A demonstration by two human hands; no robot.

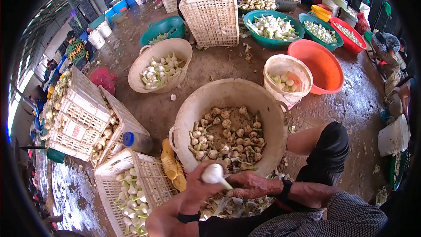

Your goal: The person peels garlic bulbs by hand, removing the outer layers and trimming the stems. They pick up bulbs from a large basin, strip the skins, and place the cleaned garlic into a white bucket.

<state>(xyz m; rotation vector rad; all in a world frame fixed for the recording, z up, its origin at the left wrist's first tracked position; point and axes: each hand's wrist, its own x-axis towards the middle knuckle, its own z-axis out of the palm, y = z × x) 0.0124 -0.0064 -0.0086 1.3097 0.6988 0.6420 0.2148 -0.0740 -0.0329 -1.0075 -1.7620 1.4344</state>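
Garlic bulb (213,173), seemingly in left hand (197,192) grip

Beige basins (228,84): two, at centre and 11 o'clock.
Teal basins (272,44): three, from 11 to 1 o'clock.
Orange basin (323,68): one, at 2 o'clock.
Red basin (351,46): one, at 1 o'clock.
White bucket (280,97): one.
White lattice crates (210,13): at least five, at 12 o'clock and from 7 to 9 o'clock.
Blue-capped bottle (137,141): one.
Peeled garlic bulb (213,173): one, at 6 o'clock.

The big basin (228,93) blocks the front and a crate (151,177) the left; bare floor (215,68) lies open beyond.
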